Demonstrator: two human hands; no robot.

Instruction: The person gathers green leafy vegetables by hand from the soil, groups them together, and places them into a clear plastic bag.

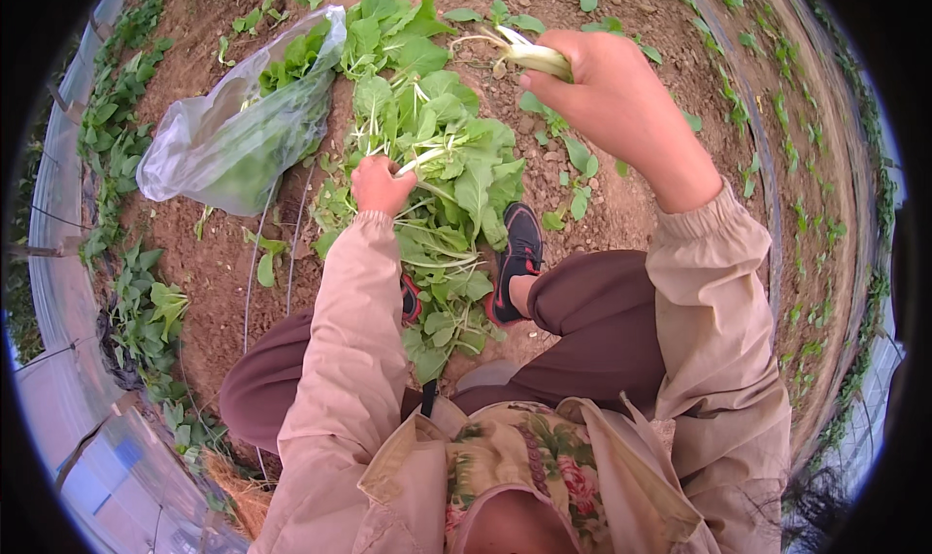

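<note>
My left hand (pixel 382 185) is closed on the pale stems of leafy greens (pixel 482 180), which lie in a long pile between my feet and beyond them. Raised over the soil at the upper right, my right hand (pixel 616 102) grips pale green-white stalks (pixel 540 60). Thin stringy roots stick out of the stalks' left end. The rest of that plant, if any, is hidden by the fist. A clear plastic bag (pixel 209 146) with more leafy greens inside rests on the ground left of the pile, its mouth toward the far side.
Small green seedlings (pixel 580 170) grow in the brown soil (pixel 607 209) on the right. A thin hose or line (pixel 767 180) runs along the far right of the bed. Plants and plastic sheeting (pixel 58 195) border the left. My dark shoe (pixel 517 263) stands beside the pile.
</note>
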